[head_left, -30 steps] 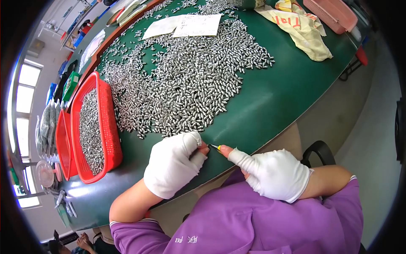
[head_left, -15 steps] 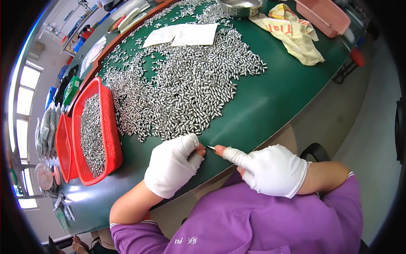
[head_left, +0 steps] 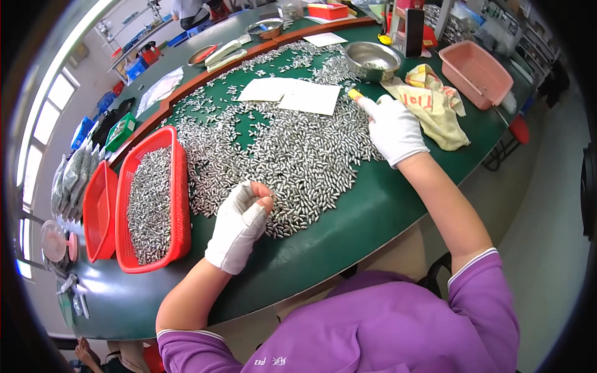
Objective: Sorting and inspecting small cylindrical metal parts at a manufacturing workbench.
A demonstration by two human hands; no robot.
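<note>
Small silver bullet-shaped metal pieces (head_left: pixel 298 155) lie in a wide heap on the green table (head_left: pixel 373 214). My left hand (head_left: pixel 239 227), in a white fingerless glove, is at the heap's near edge. Its thumb and fingertips are closed in a pinch; what they hold is too small to make out. My right hand (head_left: pixel 395 127), gloved alike, reaches over the far right part of the heap, between the white papers (head_left: pixel 311 96) and the yellow cloth (head_left: pixel 435 118). A yellow bit (head_left: pixel 354 94) shows at its extended fingertips, which seem pressed together on something unclear.
At left stands a red basket (head_left: pixel 182 205) full of the same pieces, beside another red basket (head_left: pixel 99 214). A metal bowl (head_left: pixel 373 59) and a pink basket (head_left: pixel 476 74) stand at the far right. A brown wooden strip (head_left: pixel 273 45) borders the heap's far side.
My hands have parted from close together at the table's near edge. The right has reached far forward to the heap's far side; the left has moved slightly forward and left. The view has shifted.
</note>
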